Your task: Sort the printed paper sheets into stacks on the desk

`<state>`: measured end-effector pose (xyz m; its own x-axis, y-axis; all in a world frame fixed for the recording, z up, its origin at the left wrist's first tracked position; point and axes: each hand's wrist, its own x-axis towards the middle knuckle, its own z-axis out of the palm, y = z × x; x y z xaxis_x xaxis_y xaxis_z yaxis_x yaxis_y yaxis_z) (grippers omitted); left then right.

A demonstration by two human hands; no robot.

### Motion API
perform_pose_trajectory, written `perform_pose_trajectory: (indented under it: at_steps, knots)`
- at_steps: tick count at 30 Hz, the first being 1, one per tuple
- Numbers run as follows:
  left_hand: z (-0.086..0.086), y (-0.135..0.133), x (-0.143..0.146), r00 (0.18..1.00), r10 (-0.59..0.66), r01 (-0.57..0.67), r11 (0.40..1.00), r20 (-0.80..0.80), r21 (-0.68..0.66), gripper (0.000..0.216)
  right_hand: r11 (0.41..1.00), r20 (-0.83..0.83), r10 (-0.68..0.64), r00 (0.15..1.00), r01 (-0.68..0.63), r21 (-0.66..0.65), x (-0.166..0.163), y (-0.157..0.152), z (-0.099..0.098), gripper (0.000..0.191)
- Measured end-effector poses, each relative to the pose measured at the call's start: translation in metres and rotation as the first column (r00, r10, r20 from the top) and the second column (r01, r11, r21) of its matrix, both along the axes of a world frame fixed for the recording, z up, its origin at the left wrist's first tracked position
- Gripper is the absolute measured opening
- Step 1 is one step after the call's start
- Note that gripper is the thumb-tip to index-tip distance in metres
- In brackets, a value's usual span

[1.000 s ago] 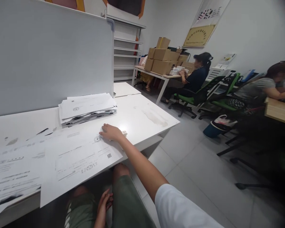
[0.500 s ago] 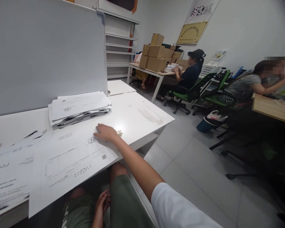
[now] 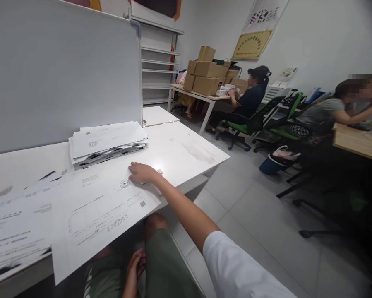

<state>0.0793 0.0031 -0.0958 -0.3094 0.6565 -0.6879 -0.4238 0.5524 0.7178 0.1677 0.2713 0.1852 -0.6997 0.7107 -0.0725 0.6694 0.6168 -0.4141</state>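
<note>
My right hand (image 3: 144,172) lies palm down on the right edge of a printed sheet (image 3: 102,207) that hangs over the front of the white desk (image 3: 186,147). Its fingers are stretched flat, and a small pale object (image 3: 159,171) shows just under the far side of the hand. My left hand (image 3: 133,271) rests below the desk between my knees, fingers loosely apart and holding nothing. A stack of printed papers (image 3: 106,140) sits behind the right hand, against the grey partition (image 3: 64,74). More loose sheets (image 3: 12,223) cover the desk's left part.
Cardboard boxes (image 3: 204,72) are piled on a far table where a seated person (image 3: 250,101) works. Another person (image 3: 337,109) leans on a wooden desk (image 3: 356,142) at the right. Green office chairs (image 3: 260,124) and a blue bin with a bag (image 3: 274,163) stand on the tiled floor.
Only the camera has shifted a little. Both hands stay where they were, the right flat on the sheet and the left under the desk.
</note>
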Motion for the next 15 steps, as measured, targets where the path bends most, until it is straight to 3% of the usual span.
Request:
perform_pose_trajectory:
  at_steps: [2, 4, 6, 8, 9, 11, 13, 15]
  knots:
    - [0.022, -0.002, 0.004, 0.997, 0.021, -0.017, 0.998, -0.074, 0.061, 0.054, 1.000, 0.005, -0.008, 1.000, 0.008, 0.006, 0.000, -0.001, 0.000, 0.060]
    - [0.057, -0.005, 0.004, 0.976, 0.082, -0.034, 0.973, -0.203, 0.227, 0.060, 1.000, 0.015, -0.008, 1.000, 0.008, 0.010, -0.001, -0.002, -0.001, 0.061]
    - [0.102, -0.003, -0.002, 0.926, 0.198, -0.040, 0.898, -0.321, 0.438, 0.059, 1.000, 0.018, -0.005, 1.000, 0.005, 0.014, -0.001, -0.002, -0.001, 0.061]
    - [0.150, 0.003, -0.014, 0.886, 0.332, -0.091, 0.810, -0.325, 0.579, 0.054, 1.000, 0.018, -0.005, 1.000, 0.005, 0.019, -0.001, -0.002, -0.002, 0.060]
    - [0.172, 0.007, -0.022, 0.868, 0.387, -0.132, 0.783, -0.310, 0.608, 0.053, 1.000, 0.015, -0.008, 1.000, 0.007, 0.022, -0.002, -0.002, -0.003, 0.059]
    - [0.207, 0.017, -0.037, 0.829, 0.408, -0.121, 0.799, -0.382, 0.590, 0.050, 1.000, 0.008, -0.013, 1.000, 0.013, 0.024, -0.002, -0.001, -0.004, 0.058]
    - [0.231, 0.023, -0.049, 0.648, 0.448, -0.058, 0.836, -0.616, 0.546, 0.045, 1.000, 0.001, -0.016, 1.000, 0.016, 0.020, -0.002, -0.001, -0.005, 0.058]
    - [0.247, 0.026, -0.053, 0.436, 0.411, 0.095, 0.864, -0.801, 0.494, 0.038, 1.000, -0.007, -0.019, 1.000, 0.019, 0.014, -0.002, -0.002, -0.004, 0.058]
